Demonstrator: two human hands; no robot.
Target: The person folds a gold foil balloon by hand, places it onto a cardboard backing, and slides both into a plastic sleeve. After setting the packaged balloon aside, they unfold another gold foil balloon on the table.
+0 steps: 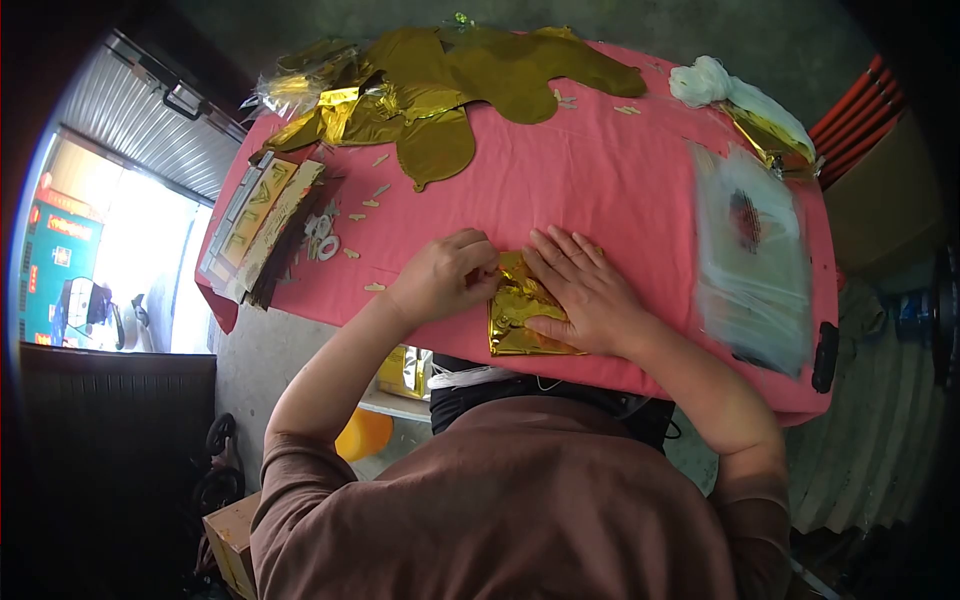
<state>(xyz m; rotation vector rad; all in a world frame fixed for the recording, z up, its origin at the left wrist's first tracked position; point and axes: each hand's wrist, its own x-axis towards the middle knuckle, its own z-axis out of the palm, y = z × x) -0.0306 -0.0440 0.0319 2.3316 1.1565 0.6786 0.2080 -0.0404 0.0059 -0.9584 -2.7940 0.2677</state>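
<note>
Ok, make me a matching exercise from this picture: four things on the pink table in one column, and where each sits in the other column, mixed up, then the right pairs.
Things:
1. folded gold foil piece
2. flat gold balloons
3. stack of clear packets
4. stack of card strips

Places:
A. far edge of the pink table
B. right side of the table
C. under the left hand and right hand, at the near edge
D. left edge of the table

Pairs: 1-C, 2-A, 3-B, 4-D
</note>
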